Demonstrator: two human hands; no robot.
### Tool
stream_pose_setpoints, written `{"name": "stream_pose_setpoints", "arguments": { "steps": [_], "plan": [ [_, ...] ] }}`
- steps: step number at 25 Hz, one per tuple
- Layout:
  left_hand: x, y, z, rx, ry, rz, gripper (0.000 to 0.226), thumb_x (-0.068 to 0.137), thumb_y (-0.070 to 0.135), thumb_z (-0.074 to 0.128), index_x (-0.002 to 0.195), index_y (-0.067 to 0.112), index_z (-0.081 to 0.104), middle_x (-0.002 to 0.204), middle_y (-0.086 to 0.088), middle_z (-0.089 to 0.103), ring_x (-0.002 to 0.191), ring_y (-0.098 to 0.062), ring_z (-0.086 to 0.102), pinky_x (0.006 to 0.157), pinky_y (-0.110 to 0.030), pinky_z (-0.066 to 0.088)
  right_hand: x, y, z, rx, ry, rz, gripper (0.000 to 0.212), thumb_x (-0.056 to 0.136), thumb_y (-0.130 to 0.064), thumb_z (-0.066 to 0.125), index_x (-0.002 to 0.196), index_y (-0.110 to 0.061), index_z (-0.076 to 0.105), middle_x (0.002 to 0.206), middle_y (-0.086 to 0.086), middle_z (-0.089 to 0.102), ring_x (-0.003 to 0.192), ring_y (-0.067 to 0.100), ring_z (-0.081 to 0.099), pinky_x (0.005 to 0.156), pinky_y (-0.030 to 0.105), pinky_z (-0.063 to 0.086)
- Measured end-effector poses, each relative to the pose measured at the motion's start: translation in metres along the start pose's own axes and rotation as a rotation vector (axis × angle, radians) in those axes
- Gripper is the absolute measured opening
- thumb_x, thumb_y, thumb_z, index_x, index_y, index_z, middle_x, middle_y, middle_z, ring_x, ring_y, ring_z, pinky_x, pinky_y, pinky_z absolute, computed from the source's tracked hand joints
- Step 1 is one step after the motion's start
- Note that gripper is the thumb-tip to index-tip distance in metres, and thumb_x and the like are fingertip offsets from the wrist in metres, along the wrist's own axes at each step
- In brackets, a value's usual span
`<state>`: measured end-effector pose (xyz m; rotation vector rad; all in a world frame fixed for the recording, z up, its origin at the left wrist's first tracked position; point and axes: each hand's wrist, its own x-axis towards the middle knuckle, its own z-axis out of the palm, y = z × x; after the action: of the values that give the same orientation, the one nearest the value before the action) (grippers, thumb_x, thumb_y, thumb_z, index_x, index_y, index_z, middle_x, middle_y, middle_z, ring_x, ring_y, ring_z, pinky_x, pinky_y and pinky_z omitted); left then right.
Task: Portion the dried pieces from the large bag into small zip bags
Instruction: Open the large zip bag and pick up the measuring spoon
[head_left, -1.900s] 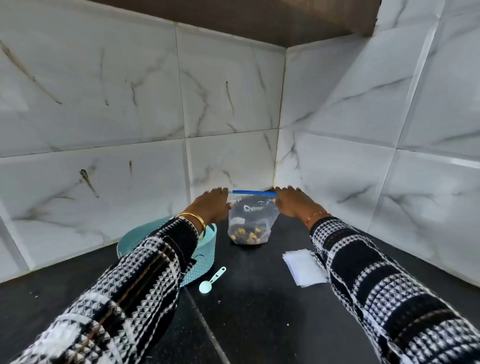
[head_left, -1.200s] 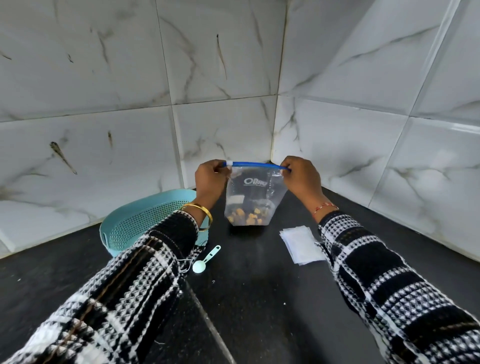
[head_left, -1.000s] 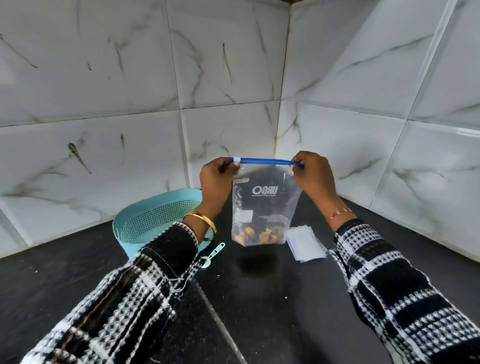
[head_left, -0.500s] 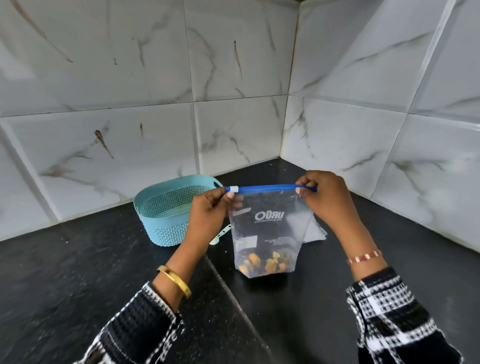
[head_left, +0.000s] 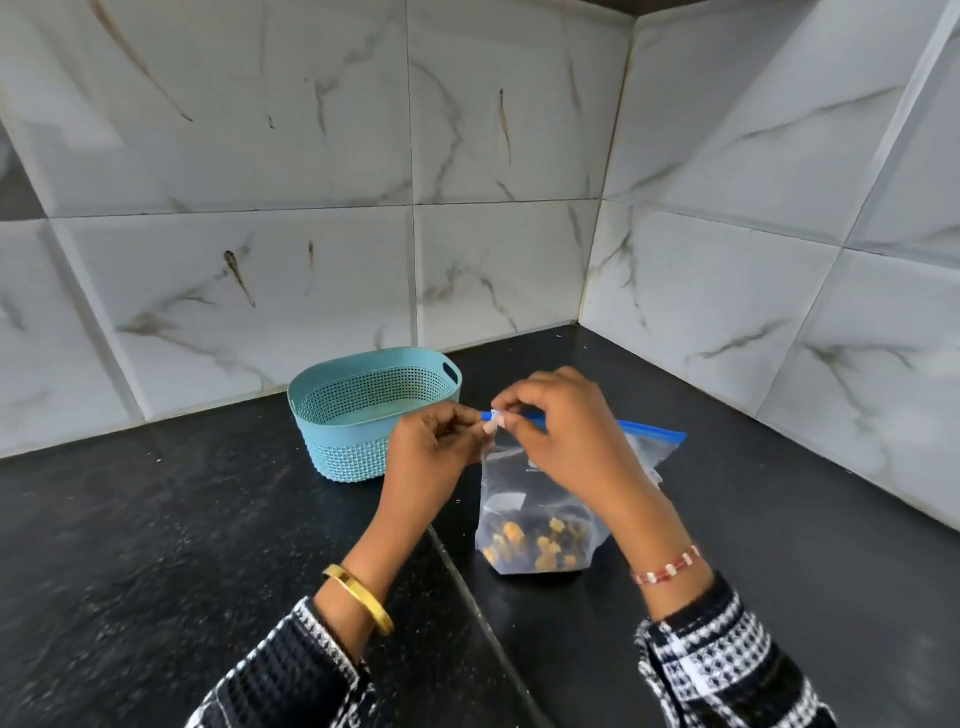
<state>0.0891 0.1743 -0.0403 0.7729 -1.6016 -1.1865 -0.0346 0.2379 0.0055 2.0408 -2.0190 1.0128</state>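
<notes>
Head view: a black counter (head_left: 156, 545) is seen below white tiles, with a blue basket (head_left: 363, 415) set near the wall. Just right of it, a clear bag (head_left: 530, 514) with dried pieces (head_left: 535, 540) at the bottom is stood on the counter. Its blue zip (head_left: 644, 430) is pinched at the left end by the left hand (head_left: 431, 457) and the right hand (head_left: 561, 436), fingers closed on it.

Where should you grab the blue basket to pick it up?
Grab the basket by the handle slot at its far right end, coming down from above. It stands upright with its open top clear, and the slot lets fingers hook under the rim.
</notes>
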Motion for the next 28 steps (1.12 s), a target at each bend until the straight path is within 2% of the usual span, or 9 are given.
{"name": "stream_pose_setpoints", "arguments": {
  "steps": [3, 7, 11, 14, 18, 22, 24, 26, 28],
  "plan": [
    [-0.002, 0.002, -0.001, 0.046, -0.025, 0.036, 0.022, 0.083, 0.002, 0.064, 0.070, 0.020, 0.066, 0.067, -0.005, 0.068, 0.059, -0.004, 0.063, 0.059, -0.017, 0.054, 0.000, -0.001, 0.001, 0.021, -0.022, 0.037, 0.014, 0.085, -0.020, 0.063, 0.096, -0.018, 0.070, 0.089, -0.002, 0.068, 0.090, 0.016, 0.052, 0.081, 0.032, 0.044],
    [-0.003, 0.001, 0.001, 0.168, 0.018, 0.075, 0.025, 0.083, 0.006, 0.065, 0.068, 0.027, 0.063, 0.065, 0.000, 0.068, 0.062, -0.017, 0.064, 0.065, -0.037, 0.055, -0.002, 0.000, 0.005, -0.074, -0.018, -0.002, 0.011, 0.088, -0.020, 0.058, 0.096, -0.019, 0.065, 0.093, -0.003, 0.064, 0.091, 0.017, 0.049, 0.086, 0.033, 0.039],
    [-0.002, 0.000, 0.007, 0.265, 0.065, 0.124, 0.032, 0.085, 0.004, 0.060, 0.065, 0.028, 0.053, 0.064, 0.002, 0.064, 0.065, -0.026, 0.064, 0.062, -0.043, 0.051, -0.009, 0.014, 0.011, -0.195, 0.096, -0.055, 0.007, 0.082, -0.011, 0.063, 0.086, -0.017, 0.065, 0.086, 0.002, 0.060, 0.084, 0.026, 0.054, 0.083, 0.039, 0.037],
    [0.003, -0.004, 0.005, 0.233, 0.101, 0.087, 0.031, 0.088, 0.005, 0.056, 0.065, 0.025, 0.049, 0.069, -0.001, 0.068, 0.072, -0.027, 0.067, 0.065, -0.042, 0.054, -0.017, 0.045, -0.002, -0.276, 0.136, 0.028, 0.009, 0.080, -0.010, 0.066, 0.081, -0.018, 0.065, 0.082, 0.004, 0.061, 0.077, 0.030, 0.057, 0.084, 0.046, 0.042],
    [0.003, -0.012, -0.003, 0.196, 0.128, 0.061, 0.031, 0.089, 0.005, 0.055, 0.066, 0.024, 0.049, 0.069, 0.001, 0.065, 0.079, -0.032, 0.067, 0.075, -0.054, 0.055, -0.038, 0.090, -0.029, -0.346, 0.163, 0.198, 0.007, 0.083, -0.011, 0.063, 0.086, -0.016, 0.065, 0.087, 0.009, 0.063, 0.078, 0.036, 0.057, 0.083, 0.050, 0.046],
    [0.001, -0.014, -0.008, 0.169, 0.076, 0.030, 0.028, 0.088, 0.006, 0.058, 0.066, 0.024, 0.052, 0.069, -0.002, 0.066, 0.079, -0.036, 0.067, 0.076, -0.056, 0.054, -0.040, 0.098, -0.029, -0.280, 0.185, 0.257, 0.009, 0.085, -0.009, 0.060, 0.091, -0.013, 0.066, 0.092, 0.011, 0.061, 0.082, 0.034, 0.056, 0.079, 0.045, 0.046],
    [0.002, -0.011, -0.014, 0.151, 0.045, 0.001, 0.023, 0.086, 0.006, 0.061, 0.068, 0.020, 0.056, 0.073, -0.011, 0.069, 0.081, -0.037, 0.067, 0.080, -0.056, 0.054, -0.039, 0.090, -0.024, -0.208, 0.278, 0.273, 0.006, 0.084, -0.009, 0.061, 0.089, -0.012, 0.065, 0.091, 0.011, 0.058, 0.081, 0.031, 0.054, 0.076, 0.042, 0.047],
    [0.004, -0.006, -0.021, 0.166, 0.025, 0.002, 0.020, 0.083, 0.010, 0.065, 0.066, 0.019, 0.060, 0.076, -0.016, 0.069, 0.082, -0.038, 0.066, 0.080, -0.055, 0.054, -0.043, 0.074, -0.020, -0.162, 0.448, 0.280, 0.006, 0.084, -0.014, 0.064, 0.081, -0.010, 0.062, 0.082, 0.008, 0.054, 0.076, 0.025, 0.050, 0.067, 0.033, 0.044],
    [0.007, 0.002, -0.022, 0.183, -0.028, 0.018, 0.014, 0.077, 0.025, 0.066, 0.066, 0.019, 0.064, 0.075, -0.014, 0.070, 0.079, -0.036, 0.067, 0.077, -0.052, 0.055, -0.048, 0.053, -0.013, -0.046, 0.517, 0.305, 0.027, 0.084, -0.022, 0.065, 0.064, -0.009, 0.053, 0.062, 0.002, 0.047, 0.059, 0.016, 0.042, 0.053, 0.018, 0.033]
  ]
}}
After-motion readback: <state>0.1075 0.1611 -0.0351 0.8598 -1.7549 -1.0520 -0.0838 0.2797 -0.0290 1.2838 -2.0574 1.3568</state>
